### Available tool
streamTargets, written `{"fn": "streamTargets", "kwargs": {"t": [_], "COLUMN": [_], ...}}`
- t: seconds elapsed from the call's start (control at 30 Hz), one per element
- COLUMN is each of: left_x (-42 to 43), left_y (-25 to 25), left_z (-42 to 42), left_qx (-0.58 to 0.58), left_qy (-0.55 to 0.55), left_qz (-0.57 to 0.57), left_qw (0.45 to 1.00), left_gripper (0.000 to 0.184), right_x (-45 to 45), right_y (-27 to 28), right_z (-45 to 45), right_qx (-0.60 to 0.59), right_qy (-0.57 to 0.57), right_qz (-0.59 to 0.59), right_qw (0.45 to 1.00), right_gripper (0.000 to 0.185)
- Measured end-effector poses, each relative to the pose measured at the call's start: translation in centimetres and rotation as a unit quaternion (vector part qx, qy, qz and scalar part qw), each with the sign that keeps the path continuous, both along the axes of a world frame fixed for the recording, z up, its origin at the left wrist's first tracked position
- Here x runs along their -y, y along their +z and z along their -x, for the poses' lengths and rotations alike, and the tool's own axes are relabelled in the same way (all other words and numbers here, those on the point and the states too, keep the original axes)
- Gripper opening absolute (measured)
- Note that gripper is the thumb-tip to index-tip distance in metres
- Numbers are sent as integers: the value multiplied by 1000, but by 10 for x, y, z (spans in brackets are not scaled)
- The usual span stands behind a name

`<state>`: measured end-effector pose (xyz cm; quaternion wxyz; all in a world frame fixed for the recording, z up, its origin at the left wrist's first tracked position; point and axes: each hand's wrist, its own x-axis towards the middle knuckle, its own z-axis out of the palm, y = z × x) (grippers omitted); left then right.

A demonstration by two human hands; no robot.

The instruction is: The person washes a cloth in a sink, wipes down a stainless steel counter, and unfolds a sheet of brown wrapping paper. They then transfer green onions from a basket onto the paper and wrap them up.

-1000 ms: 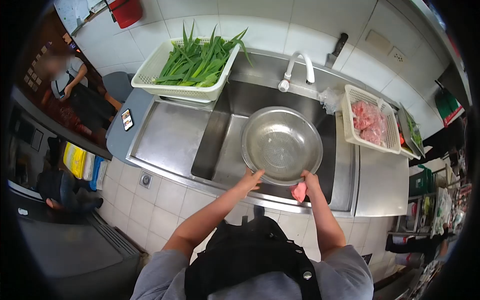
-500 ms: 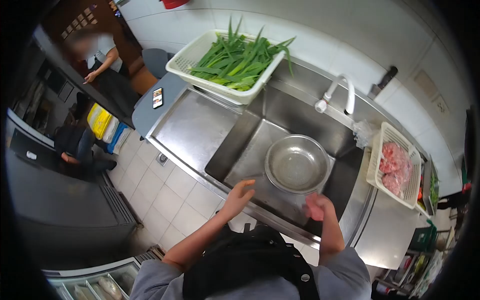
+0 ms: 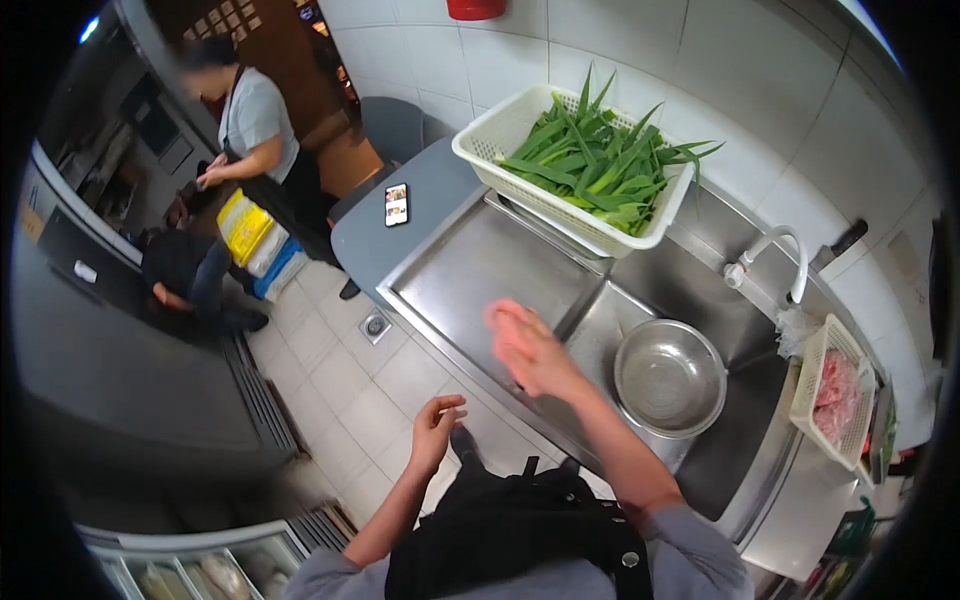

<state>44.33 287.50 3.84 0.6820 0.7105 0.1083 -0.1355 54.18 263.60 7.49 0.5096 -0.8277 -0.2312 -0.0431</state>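
My right hand (image 3: pixel 548 368) grips a pink cloth (image 3: pixel 508 330) over the front edge of the steel drainboard (image 3: pixel 470 250), left of the sink (image 3: pixel 600 325). Blur hides whether the cloth touches the metal. Off the counter, above the floor, my left hand (image 3: pixel 434 428) is empty with its fingers loosely bent and apart. A round steel bowl (image 3: pixel 668 385) rests inside the sink, to the right of my right forearm.
A white basket (image 3: pixel 485 150) of leafy greens (image 3: pixel 610 165) stands behind the drainboard. The faucet (image 3: pixel 770 255) rises behind the sink; another basket (image 3: pixel 850 440) holds bagged pink meat (image 3: pixel 835 395). A phone (image 3: pixel 396 205) lies on a grey table (image 3: pixel 360 240). Two people are at left.
My right hand has swung left with the pink cloth, from the sink's front right to the drainboard's edge. My left hand has drawn back and lower. The view has turned left.
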Motion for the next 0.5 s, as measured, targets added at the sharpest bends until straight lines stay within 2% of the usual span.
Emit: {"fn": "streamTargets", "kwargs": {"t": [0.07, 0.17, 0.3, 0.43, 0.5], "left_x": [-38, -96, -156, -185, -194], "left_y": [7, 9, 7, 3, 5], "left_z": [-12, -32, -53, -82, -90], "left_qx": [5, 14, -14, -25, 4], "left_qy": [0, 64, 83, 41, 1], "left_qz": [3, -20, -34, -38, -40], "left_qw": [1000, 998, 996, 998, 999], "left_gripper": [26, 25, 23, 21, 21], "right_x": [-75, -161, -175, -138, -87], "right_y": [-34, -132, -128, -129, -111], "right_z": [-33, -101, -164, -216, -211], "right_qx": [36, 9, 42, -17, -142], "right_qy": [-112, -98, -115, -203, -294], "right_qz": [251, 260, 244, 257, 370], "right_qw": [961, 961, 962, 945, 870], "right_gripper": [54, 53, 56, 53, 50]}}
